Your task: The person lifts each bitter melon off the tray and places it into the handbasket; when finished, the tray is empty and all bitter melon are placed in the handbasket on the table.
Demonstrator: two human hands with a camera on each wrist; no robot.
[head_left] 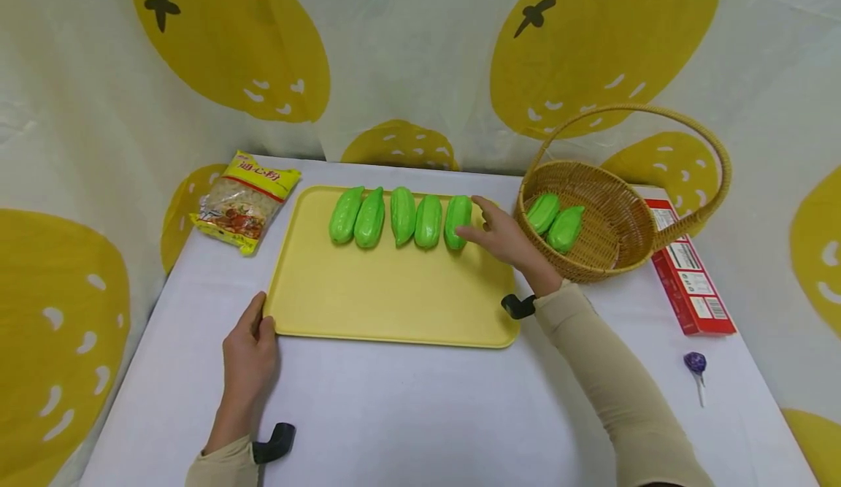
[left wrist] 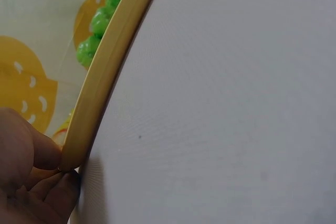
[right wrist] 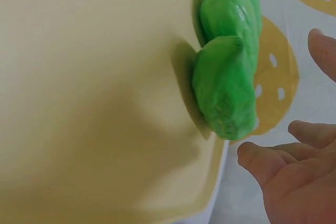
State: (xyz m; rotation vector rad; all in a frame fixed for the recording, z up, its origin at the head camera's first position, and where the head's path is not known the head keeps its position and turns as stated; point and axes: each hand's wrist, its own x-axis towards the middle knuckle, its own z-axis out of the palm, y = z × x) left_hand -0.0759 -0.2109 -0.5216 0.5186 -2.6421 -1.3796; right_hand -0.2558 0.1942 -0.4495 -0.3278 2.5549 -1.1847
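Note:
A yellow tray (head_left: 394, 290) lies on the white table, its near left corner pinched between the thumb and fingers of my left hand (head_left: 250, 359). The left wrist view shows the thumb (left wrist: 47, 150) at the tray's edge, with the other fingers curled below it. Several glossy green ribbed gourds stand in a row along the tray's far side. Beside the rightmost gourd (head_left: 458, 222) is my right hand (head_left: 502, 237), fingers spread and holding nothing. Seen from the right wrist, those fingers are apart from the end gourd (right wrist: 226, 90).
At the right, a wicker basket (head_left: 631, 217) with a tall handle holds two more green gourds (head_left: 565, 229). Behind it lies a red and white box (head_left: 693, 282), with a purple lollipop (head_left: 695, 363) nearer. A yellow food packet (head_left: 246, 202) lies left of the tray.

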